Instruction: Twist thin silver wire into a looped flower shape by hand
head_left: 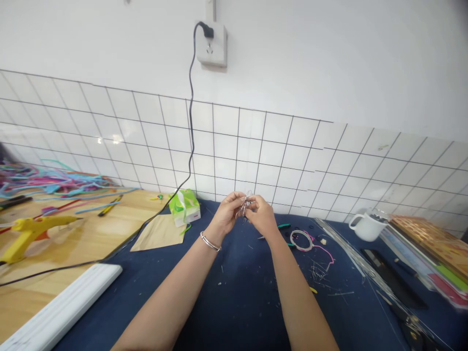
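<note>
My left hand (228, 210), with a silvery bangle at the wrist, pinches one side of a small piece of bent thin wire (245, 204). On the other side of it, the fingers of my right hand (261, 214) are closed on the same wire piece. Both hands hold it up in front of the tiled wall, above the far part of the dark blue cloth (234, 302). Fingers cover much of the piece, so its full shape is hidden. Green-handled pliers (283, 226) lie just right of my right hand, partly behind the forearm.
A pale ring with pink cord (302, 241), wire scraps (320, 273) and long wires (351, 253) lie to the right, near a white mug (368, 225). Leftward are a tissue pack (185, 207), a yellow glue gun (32, 234), a white bar (66, 307) and a black cord (192, 112).
</note>
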